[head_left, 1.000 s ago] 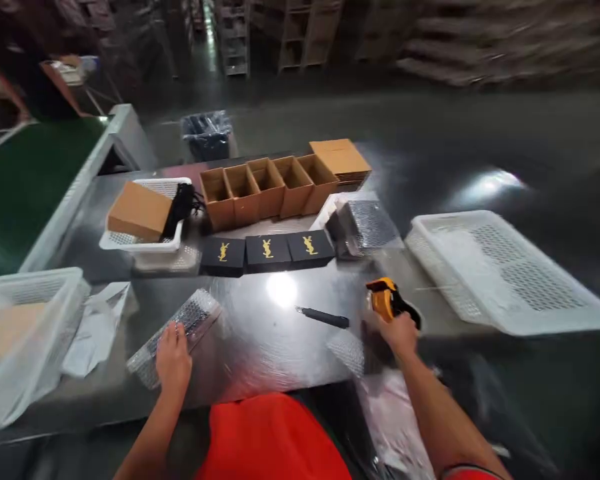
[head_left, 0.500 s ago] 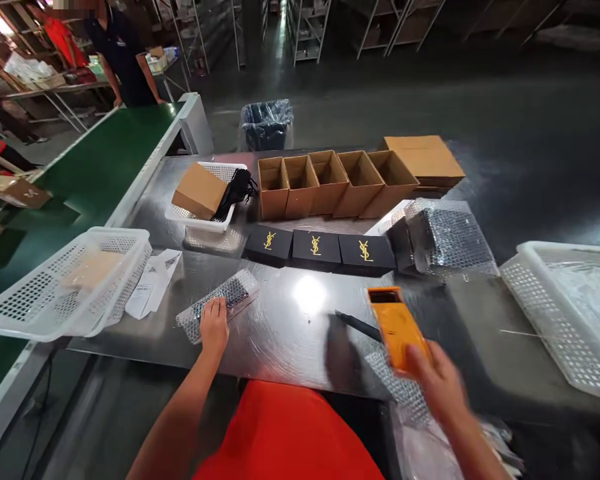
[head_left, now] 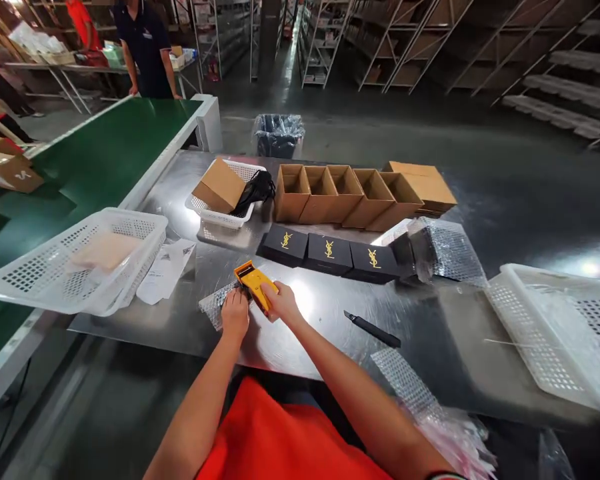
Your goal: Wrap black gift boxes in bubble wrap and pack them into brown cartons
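Observation:
My left hand (head_left: 235,312) has its fingers curled over a small bubble-wrapped packet (head_left: 215,303) lying on the metal table. Most of that packet is hidden under my hands. In my right hand (head_left: 281,300) is an orange tape dispenser (head_left: 255,280), gripped by its body. Its dark, open front end points to the far left, above the packet and beside my left hand. Whether it touches the packet I cannot tell. A black utility knife (head_left: 373,329) rests on the table to the right of my hands.
Three black boxes (head_left: 329,249) with gold logos stand in a row, before several open cardboard boxes (head_left: 320,200). White baskets (head_left: 147,270) flank the table; bubble wrap (head_left: 407,380) lies at the front edge. A green conveyor belt (head_left: 115,143) runs left, with a person standing behind it.
My right hand has brought the orange tape dispenser leftward from the table's right side to the bubble-wrapped packet. My left hand stays on the packet. The view has shifted slightly.

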Demonstrator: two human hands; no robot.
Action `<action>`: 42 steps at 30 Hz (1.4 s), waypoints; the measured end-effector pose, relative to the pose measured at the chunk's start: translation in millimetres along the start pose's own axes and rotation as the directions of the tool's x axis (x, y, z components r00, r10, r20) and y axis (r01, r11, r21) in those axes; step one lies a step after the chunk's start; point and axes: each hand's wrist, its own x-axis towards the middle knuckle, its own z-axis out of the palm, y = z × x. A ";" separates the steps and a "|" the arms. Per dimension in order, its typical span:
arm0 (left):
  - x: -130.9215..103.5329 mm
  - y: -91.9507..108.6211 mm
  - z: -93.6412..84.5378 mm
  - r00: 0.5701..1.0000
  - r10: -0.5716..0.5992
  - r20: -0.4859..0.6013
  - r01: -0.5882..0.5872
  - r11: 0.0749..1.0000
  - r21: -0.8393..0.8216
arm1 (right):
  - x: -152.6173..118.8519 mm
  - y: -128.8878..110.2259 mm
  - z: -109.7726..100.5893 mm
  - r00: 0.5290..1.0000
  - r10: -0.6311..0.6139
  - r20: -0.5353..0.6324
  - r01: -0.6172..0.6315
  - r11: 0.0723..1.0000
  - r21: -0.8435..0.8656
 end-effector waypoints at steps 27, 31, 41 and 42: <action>38.9 4.5 -42.5 0.920 -0.066 0.386 -0.082 0.931 0.355 | -62.9 75.9 -36.2 0.949 0.310 0.063 -0.262 0.880 -0.395; -5.4 24.6 -28.8 0.886 0.052 0.461 -0.196 0.942 0.272 | -117.4 81.1 -59.0 0.907 0.422 -0.001 -0.383 0.822 -0.421; -90.5 51.2 0.7 0.799 0.320 0.508 -0.501 0.823 0.269 | -224.5 100.5 -55.6 0.722 0.676 -0.148 -0.690 0.689 -0.222; -90.7 51.2 0.7 0.800 0.325 0.504 -0.505 0.818 0.275 | -218.3 98.1 -54.7 0.710 0.687 -0.153 -0.703 0.679 -0.212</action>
